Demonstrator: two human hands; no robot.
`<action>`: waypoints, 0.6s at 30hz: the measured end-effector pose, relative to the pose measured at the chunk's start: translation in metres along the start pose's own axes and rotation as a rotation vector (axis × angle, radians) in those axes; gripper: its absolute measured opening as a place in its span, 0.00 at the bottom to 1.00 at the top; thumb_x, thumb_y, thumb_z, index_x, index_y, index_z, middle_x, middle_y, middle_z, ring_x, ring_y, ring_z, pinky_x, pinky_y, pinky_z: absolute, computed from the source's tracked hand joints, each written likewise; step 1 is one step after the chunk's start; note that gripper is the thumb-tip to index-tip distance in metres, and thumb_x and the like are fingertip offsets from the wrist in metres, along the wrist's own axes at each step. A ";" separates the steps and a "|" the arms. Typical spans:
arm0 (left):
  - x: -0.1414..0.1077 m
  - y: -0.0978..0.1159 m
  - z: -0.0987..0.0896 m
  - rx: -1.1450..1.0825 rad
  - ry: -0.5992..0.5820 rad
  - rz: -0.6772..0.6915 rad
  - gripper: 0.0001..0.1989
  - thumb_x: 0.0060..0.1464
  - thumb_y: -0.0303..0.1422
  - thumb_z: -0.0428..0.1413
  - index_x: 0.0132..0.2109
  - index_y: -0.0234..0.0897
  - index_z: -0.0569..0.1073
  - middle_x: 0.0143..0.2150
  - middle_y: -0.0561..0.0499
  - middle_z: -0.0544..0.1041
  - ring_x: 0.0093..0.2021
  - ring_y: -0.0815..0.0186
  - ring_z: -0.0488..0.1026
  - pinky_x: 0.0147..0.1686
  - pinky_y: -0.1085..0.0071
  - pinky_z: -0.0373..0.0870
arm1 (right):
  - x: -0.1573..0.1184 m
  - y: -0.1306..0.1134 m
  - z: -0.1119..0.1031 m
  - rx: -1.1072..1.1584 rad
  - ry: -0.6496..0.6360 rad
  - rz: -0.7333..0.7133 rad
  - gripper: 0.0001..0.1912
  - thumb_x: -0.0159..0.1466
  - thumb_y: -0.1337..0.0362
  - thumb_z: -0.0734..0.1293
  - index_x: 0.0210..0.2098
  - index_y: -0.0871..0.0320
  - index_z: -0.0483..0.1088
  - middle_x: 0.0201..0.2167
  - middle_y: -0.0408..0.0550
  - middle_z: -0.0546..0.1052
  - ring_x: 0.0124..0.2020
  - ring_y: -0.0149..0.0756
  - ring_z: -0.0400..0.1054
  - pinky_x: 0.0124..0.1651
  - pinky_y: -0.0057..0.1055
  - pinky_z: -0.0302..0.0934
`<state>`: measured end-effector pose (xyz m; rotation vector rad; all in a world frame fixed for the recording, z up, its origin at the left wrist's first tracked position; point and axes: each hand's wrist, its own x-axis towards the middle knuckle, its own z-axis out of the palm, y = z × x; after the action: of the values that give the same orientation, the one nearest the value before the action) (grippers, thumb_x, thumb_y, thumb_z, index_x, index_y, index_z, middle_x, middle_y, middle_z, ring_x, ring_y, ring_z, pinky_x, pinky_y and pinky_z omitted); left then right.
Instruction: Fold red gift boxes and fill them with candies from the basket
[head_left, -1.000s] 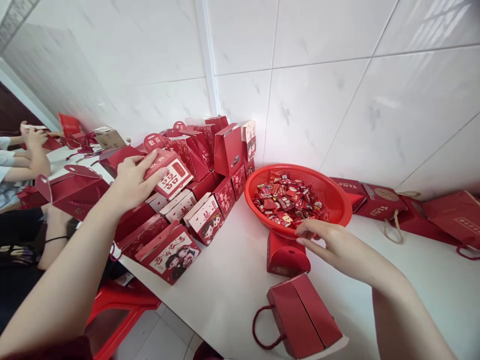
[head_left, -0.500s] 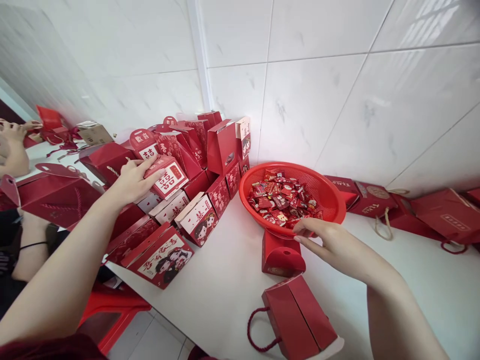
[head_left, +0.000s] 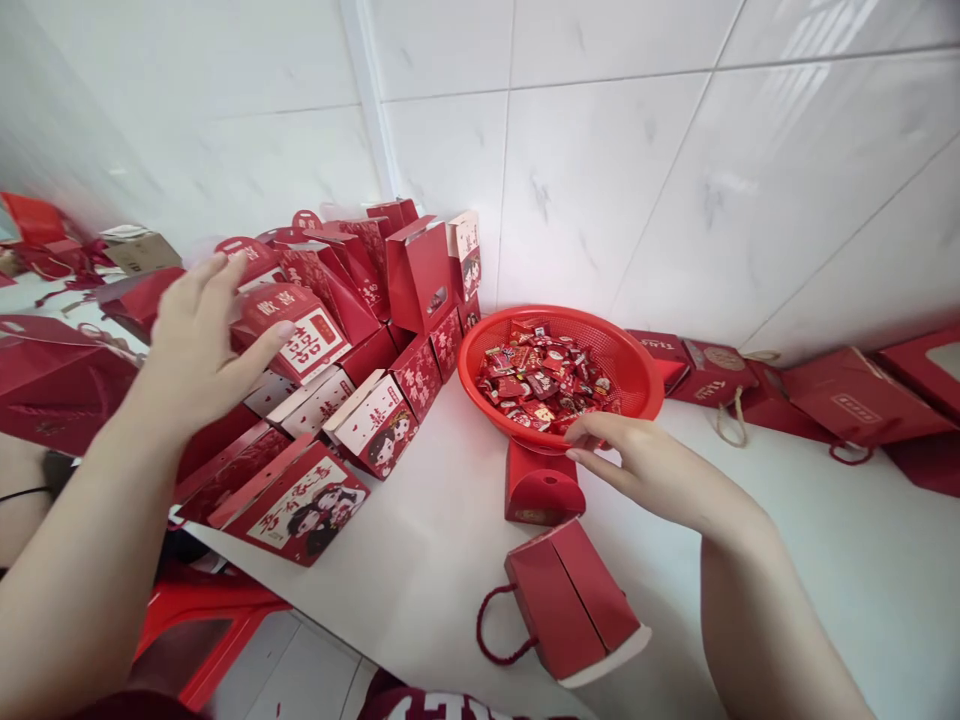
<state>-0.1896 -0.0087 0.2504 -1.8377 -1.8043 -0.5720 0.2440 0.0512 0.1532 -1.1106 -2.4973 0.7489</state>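
**Release at the left**

The left hand (head_left: 193,350), half a second earlier closed on the double-happiness box (head_left: 304,325), is now held spread and empty; the box is left tilted atop neighbouring boxes (head_left: 381,425), its release judged nearly complete, as thumb contact cannot be ruled out. Farther right, the basket (head_left: 639,383) of wrapped sweets (head_left: 546,380) is met at its near rim by the right hand (head_left: 654,462), fingers loosely curled, grip uncertain

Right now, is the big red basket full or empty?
Partly full: the red basket has wrapped sweets piled inside, but its inner wall shows bare towards the right.
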 end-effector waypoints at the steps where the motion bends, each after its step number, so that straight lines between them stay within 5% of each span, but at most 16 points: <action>1: -0.007 0.018 -0.006 -0.040 0.027 0.052 0.39 0.62 0.52 0.49 0.69 0.30 0.53 0.71 0.40 0.54 0.71 0.51 0.50 0.68 0.49 0.47 | 0.000 0.000 -0.001 0.003 0.007 -0.004 0.07 0.69 0.60 0.60 0.42 0.52 0.69 0.42 0.44 0.77 0.40 0.37 0.71 0.42 0.34 0.64; 4: -0.038 0.079 -0.007 -0.253 0.054 0.184 0.25 0.61 0.40 0.56 0.63 0.40 0.65 0.64 0.49 0.67 0.65 0.58 0.62 0.66 0.56 0.56 | -0.001 -0.001 -0.005 -0.006 0.032 -0.001 0.07 0.69 0.61 0.60 0.42 0.53 0.69 0.41 0.46 0.77 0.39 0.37 0.71 0.41 0.33 0.63; 7: -0.068 0.137 0.026 -0.516 -0.248 0.355 0.11 0.62 0.34 0.54 0.52 0.46 0.71 0.58 0.53 0.72 0.59 0.62 0.69 0.61 0.62 0.66 | -0.003 -0.001 -0.005 -0.021 0.028 -0.006 0.08 0.69 0.63 0.60 0.42 0.54 0.71 0.39 0.46 0.78 0.37 0.36 0.71 0.40 0.32 0.62; 10: -0.083 0.180 0.075 -0.686 -0.449 0.343 0.21 0.61 0.39 0.56 0.59 0.44 0.66 0.63 0.47 0.67 0.63 0.59 0.66 0.62 0.61 0.65 | -0.002 0.000 0.000 -0.021 -0.029 -0.030 0.07 0.68 0.64 0.61 0.41 0.55 0.71 0.38 0.45 0.77 0.36 0.35 0.70 0.37 0.30 0.60; 14: -0.083 0.201 0.114 -0.760 -0.493 0.274 0.36 0.56 0.47 0.59 0.66 0.43 0.57 0.67 0.42 0.61 0.66 0.54 0.60 0.66 0.55 0.61 | 0.008 0.001 0.018 -0.123 -0.200 -0.021 0.03 0.63 0.70 0.65 0.33 0.58 0.70 0.29 0.45 0.75 0.28 0.32 0.66 0.29 0.28 0.52; 18: -0.086 0.191 0.112 -0.698 -0.569 0.275 0.43 0.51 0.51 0.62 0.68 0.44 0.55 0.69 0.41 0.57 0.69 0.50 0.56 0.67 0.52 0.57 | 0.023 -0.002 0.034 0.000 -0.329 -0.226 0.07 0.63 0.74 0.63 0.32 0.58 0.69 0.28 0.43 0.74 0.28 0.29 0.64 0.31 0.26 0.53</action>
<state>-0.0073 -0.0068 0.0983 -2.9099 -1.7482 -0.6726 0.2117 0.0558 0.1283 -0.7335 -2.8298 0.9268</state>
